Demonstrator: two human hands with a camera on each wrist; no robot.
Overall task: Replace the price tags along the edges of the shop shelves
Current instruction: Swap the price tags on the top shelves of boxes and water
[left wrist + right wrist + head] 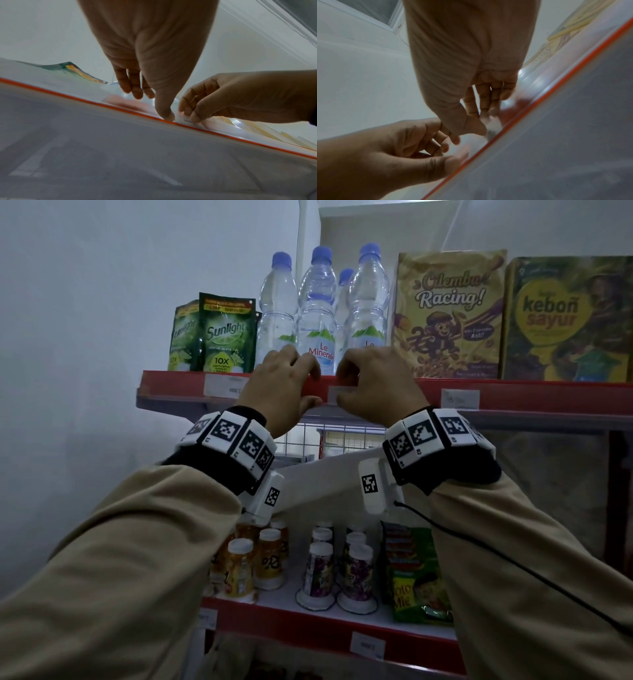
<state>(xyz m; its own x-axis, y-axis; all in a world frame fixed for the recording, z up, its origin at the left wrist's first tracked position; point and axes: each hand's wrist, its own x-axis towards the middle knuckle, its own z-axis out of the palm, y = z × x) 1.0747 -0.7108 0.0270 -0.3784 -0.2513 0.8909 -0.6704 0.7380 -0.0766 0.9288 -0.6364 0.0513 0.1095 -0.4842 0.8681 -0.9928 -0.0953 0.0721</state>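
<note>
A small white price tag (334, 395) sits in the red edge strip (513, 397) of the top shelf, directly below the Le Minerale water bottles (318, 313), with both of the person's hands at it. The right hand (375, 385) has its fingers curled over the strip and pinches the tag's right end between thumb and fingertips, a grasp seen more closely in the left wrist view, where the tag (186, 119) lies against the strip's orange-red lip (240, 140). The left hand (284, 385) is at the tag's left end, fingers bent over the top of the strip and the thumb pressed against its lower edge just beside the tag; whether it actually grips the paper or only the strip cannot be told, as the right wrist view is blurred at the contact point. Two other white tags sit in the same strip, one to the left (222, 385) beneath green Sunlight pouches (226, 333) and one to the right (459, 398) beneath a yellow Cilembu Racing cereal box (448, 313), which stands beside a Kebon Sayur box (565, 320). Both wrists carry black bands with white marker blocks (236, 440), and tan sleeves (120, 559) cover the forearms. On the shelf below stand small bottles with white caps (270, 556) and a stack of green noodle packets (411, 577); its red edge holds another white tag (368, 645). A pale wall (85, 302) stands to the left of the shelving.
</note>
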